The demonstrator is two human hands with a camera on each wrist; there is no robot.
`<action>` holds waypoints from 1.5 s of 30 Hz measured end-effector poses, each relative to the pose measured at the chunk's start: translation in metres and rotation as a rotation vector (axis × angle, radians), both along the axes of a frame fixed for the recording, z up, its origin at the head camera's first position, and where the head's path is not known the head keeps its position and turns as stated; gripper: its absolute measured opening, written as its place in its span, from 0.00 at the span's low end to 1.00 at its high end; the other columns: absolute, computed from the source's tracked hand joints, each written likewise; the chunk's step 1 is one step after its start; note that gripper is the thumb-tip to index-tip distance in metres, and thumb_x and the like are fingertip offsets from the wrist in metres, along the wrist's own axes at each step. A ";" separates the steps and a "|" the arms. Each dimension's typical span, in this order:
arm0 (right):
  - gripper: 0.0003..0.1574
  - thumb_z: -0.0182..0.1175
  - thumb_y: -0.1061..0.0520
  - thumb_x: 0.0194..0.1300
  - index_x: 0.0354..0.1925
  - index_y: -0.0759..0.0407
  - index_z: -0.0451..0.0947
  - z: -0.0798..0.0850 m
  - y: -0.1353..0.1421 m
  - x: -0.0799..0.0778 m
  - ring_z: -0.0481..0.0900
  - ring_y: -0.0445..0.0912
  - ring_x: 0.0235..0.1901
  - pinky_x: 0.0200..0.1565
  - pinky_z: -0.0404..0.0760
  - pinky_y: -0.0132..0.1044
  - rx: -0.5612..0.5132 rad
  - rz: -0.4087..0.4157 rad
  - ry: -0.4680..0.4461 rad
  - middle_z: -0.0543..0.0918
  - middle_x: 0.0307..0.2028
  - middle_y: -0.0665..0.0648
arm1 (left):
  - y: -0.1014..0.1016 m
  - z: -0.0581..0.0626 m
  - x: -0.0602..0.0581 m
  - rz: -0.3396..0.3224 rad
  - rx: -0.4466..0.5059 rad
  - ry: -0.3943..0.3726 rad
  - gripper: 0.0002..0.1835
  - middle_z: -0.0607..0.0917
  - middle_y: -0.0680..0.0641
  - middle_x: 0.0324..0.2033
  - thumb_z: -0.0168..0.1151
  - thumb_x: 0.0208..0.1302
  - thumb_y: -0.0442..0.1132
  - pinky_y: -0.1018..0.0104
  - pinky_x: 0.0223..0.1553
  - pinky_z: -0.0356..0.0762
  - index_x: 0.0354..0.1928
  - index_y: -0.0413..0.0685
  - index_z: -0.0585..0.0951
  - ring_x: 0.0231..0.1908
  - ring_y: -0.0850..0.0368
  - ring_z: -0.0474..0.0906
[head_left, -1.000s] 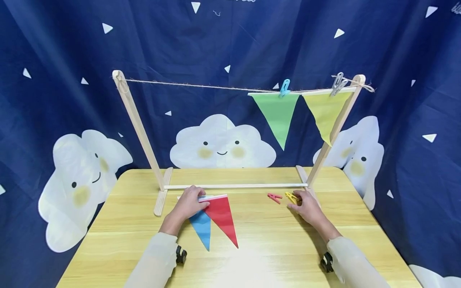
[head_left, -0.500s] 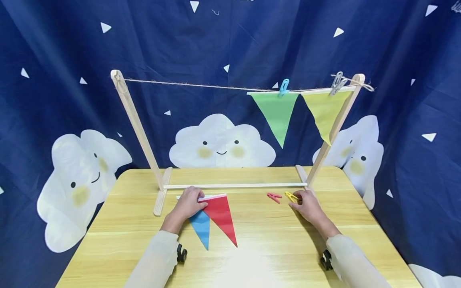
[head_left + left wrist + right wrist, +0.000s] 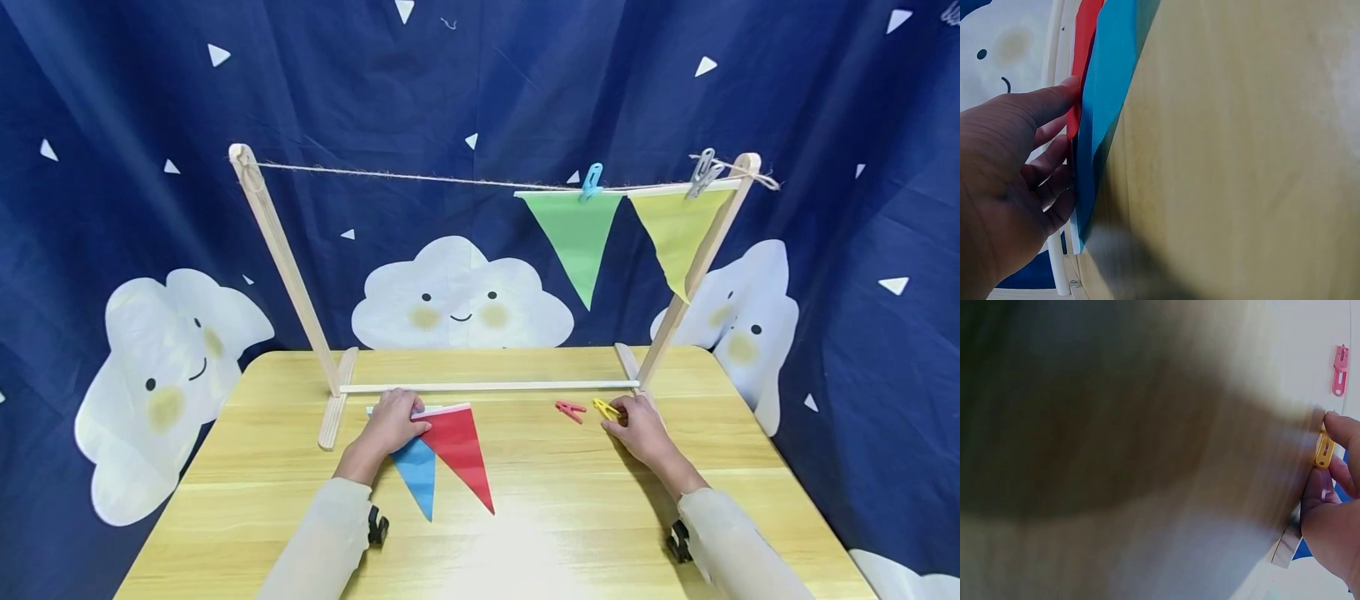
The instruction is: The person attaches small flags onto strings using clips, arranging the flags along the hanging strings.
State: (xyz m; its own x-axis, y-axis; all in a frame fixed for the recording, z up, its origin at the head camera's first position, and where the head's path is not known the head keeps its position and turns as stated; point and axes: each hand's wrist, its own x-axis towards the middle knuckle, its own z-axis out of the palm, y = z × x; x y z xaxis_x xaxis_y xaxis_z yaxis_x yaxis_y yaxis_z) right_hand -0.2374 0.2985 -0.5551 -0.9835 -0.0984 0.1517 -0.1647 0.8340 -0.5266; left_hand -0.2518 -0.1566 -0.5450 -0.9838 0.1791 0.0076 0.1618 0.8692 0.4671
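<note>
My left hand [image 3: 392,421] pinches the red pennant [image 3: 459,450] by its white top edge, near the table's left side. Partly beneath it lies a blue pennant [image 3: 418,477], its top covered by the hand and the red cloth. In the left wrist view the thumb presses on the red pennant [image 3: 1086,37], with the blue pennant [image 3: 1107,81] alongside. My right hand [image 3: 641,429] has thumb and fingers around the yellow clothespin [image 3: 606,409] on the right. A red clothespin [image 3: 571,411] lies just to its left, also seen in the right wrist view.
A wooden frame with a left post [image 3: 288,275] and a right post [image 3: 663,342] stands on the table [image 3: 525,475]. From its string [image 3: 390,175] hang a green pennant [image 3: 573,242] under a blue clothespin [image 3: 592,181] and a yellow pennant [image 3: 682,233] under a grey clothespin [image 3: 702,173].
Over the last second the right fingers shift very slightly at the yellow clothespin. The left hand and both pennants beneath it stay in place; the head view drifts a little.
</note>
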 end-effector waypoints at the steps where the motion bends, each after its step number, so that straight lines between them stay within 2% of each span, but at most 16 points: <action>1: 0.20 0.74 0.60 0.60 0.47 0.70 0.81 0.000 0.000 0.000 0.73 0.51 0.38 0.42 0.75 0.44 -0.001 0.001 0.001 0.77 0.35 0.60 | 0.000 0.000 0.000 -0.002 0.000 0.000 0.16 0.80 0.45 0.38 0.78 0.59 0.45 0.50 0.51 0.74 0.39 0.43 0.82 0.46 0.46 0.72; 10: 0.21 0.73 0.59 0.61 0.48 0.70 0.81 0.000 0.000 0.000 0.74 0.52 0.39 0.43 0.76 0.45 0.002 0.000 -0.015 0.77 0.37 0.61 | -0.001 0.001 -0.002 -0.017 0.013 -0.007 0.15 0.78 0.48 0.33 0.78 0.59 0.43 0.53 0.48 0.71 0.34 0.46 0.79 0.44 0.47 0.72; 15: 0.20 0.73 0.60 0.62 0.48 0.71 0.80 0.000 0.000 0.000 0.76 0.53 0.40 0.44 0.78 0.47 -0.010 0.003 -0.021 0.78 0.38 0.63 | 0.000 0.001 -0.003 -0.022 0.014 -0.011 0.17 0.77 0.49 0.30 0.78 0.59 0.43 0.54 0.46 0.70 0.35 0.47 0.76 0.44 0.46 0.73; 20: 0.20 0.71 0.61 0.63 0.49 0.71 0.79 0.001 0.001 0.000 0.76 0.54 0.40 0.45 0.78 0.48 -0.010 0.010 -0.023 0.78 0.40 0.65 | 0.002 0.004 -0.003 -0.013 0.019 -0.009 0.18 0.77 0.50 0.27 0.78 0.59 0.44 0.52 0.43 0.70 0.38 0.48 0.75 0.40 0.48 0.76; 23: 0.19 0.71 0.61 0.64 0.48 0.71 0.79 0.000 0.001 -0.001 0.75 0.53 0.40 0.44 0.77 0.46 -0.009 0.018 -0.024 0.77 0.40 0.65 | 0.003 0.004 -0.003 -0.005 0.031 -0.008 0.19 0.78 0.49 0.28 0.78 0.59 0.43 0.50 0.45 0.70 0.41 0.48 0.75 0.39 0.49 0.77; 28: 0.17 0.71 0.61 0.64 0.47 0.70 0.79 -0.002 0.001 -0.002 0.73 0.52 0.39 0.42 0.75 0.45 -0.002 0.025 -0.031 0.77 0.39 0.63 | 0.002 0.003 -0.002 -0.001 0.073 -0.010 0.18 0.84 0.45 0.36 0.78 0.59 0.41 0.49 0.48 0.77 0.43 0.45 0.78 0.40 0.48 0.78; 32: 0.17 0.71 0.61 0.64 0.46 0.70 0.79 -0.002 0.001 -0.001 0.73 0.52 0.39 0.42 0.75 0.45 0.005 0.025 -0.030 0.77 0.38 0.63 | 0.002 0.001 -0.001 0.004 0.071 -0.001 0.16 0.85 0.45 0.37 0.79 0.57 0.40 0.51 0.47 0.78 0.40 0.43 0.81 0.39 0.49 0.78; 39: 0.16 0.71 0.61 0.64 0.45 0.70 0.79 -0.001 0.000 -0.001 0.72 0.52 0.40 0.43 0.74 0.45 0.016 0.033 -0.023 0.77 0.38 0.62 | 0.001 -0.004 0.000 0.036 0.083 -0.008 0.14 0.81 0.48 0.29 0.80 0.56 0.41 0.59 0.37 0.72 0.31 0.44 0.81 0.31 0.52 0.74; 45: 0.16 0.71 0.62 0.63 0.45 0.70 0.79 -0.002 0.001 -0.001 0.74 0.52 0.41 0.45 0.76 0.47 0.010 0.034 -0.023 0.78 0.39 0.62 | 0.001 -0.006 0.000 0.044 0.099 0.018 0.14 0.81 0.47 0.29 0.80 0.56 0.41 0.59 0.37 0.72 0.30 0.44 0.82 0.32 0.53 0.74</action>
State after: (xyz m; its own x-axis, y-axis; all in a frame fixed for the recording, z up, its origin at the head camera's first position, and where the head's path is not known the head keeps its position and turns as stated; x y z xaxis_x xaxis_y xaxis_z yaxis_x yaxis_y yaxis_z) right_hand -0.2381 0.2995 -0.5568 -0.9828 -0.1329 0.1282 -0.1809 0.8333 -0.5223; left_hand -0.2514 -0.1560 -0.5514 -0.9902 0.1334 0.0406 0.1337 0.8256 0.5482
